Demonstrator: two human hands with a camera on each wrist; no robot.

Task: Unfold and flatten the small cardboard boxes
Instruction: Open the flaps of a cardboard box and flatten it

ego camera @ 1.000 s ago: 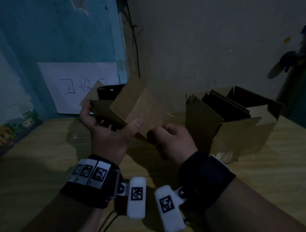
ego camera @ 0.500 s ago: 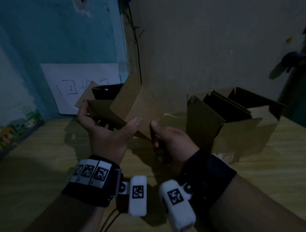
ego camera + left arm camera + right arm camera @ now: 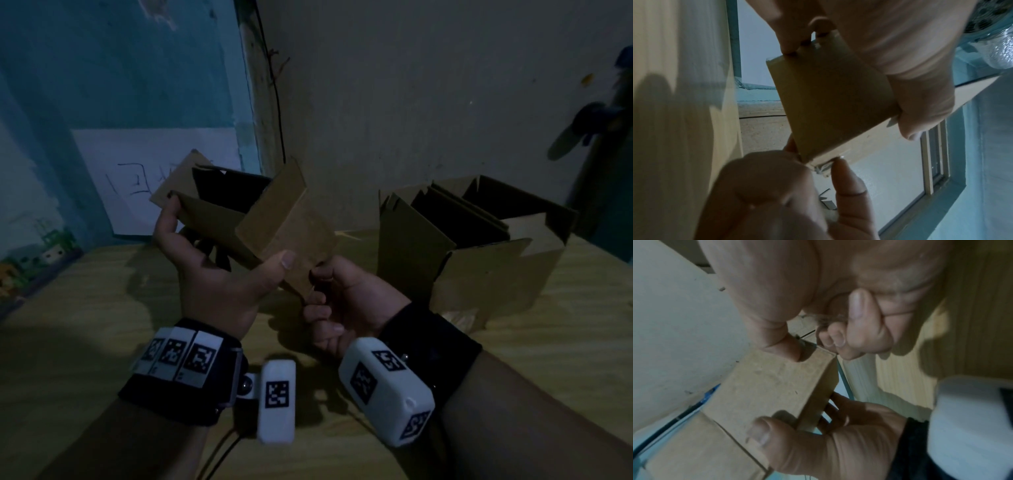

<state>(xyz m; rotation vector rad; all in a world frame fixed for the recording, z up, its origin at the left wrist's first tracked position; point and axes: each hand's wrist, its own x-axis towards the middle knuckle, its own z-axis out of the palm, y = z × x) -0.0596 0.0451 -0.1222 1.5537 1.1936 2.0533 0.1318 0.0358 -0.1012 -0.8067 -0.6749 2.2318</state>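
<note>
A small brown cardboard box (image 3: pixel 270 219), flaps open, is held in the air above the wooden table (image 3: pixel 85 325). My left hand (image 3: pixel 219 270) grips it from below, thumb on its near face and fingers round its left side. My right hand (image 3: pixel 337 298) pinches the box's lower right corner between thumb and curled fingers. In the left wrist view the box (image 3: pixel 830 97) shows its underside, with the right hand (image 3: pixel 777 191) at its corner. The right wrist view shows the box (image 3: pixel 766 386) with my right thumb on its corner and the left hand (image 3: pixel 818 443) below.
A larger open cardboard carton (image 3: pixel 479 240) stands on the table to the right, with several flat cardboard pieces upright inside. A white sheet of paper (image 3: pixel 147 171) with writing hangs on the blue wall at the back left. A grey wall (image 3: pixel 411 85) lies behind.
My right hand has turned and slid down to the box's lower right corner, fingers curling under it. The left hand has kept its grip and the box has lifted slightly.
</note>
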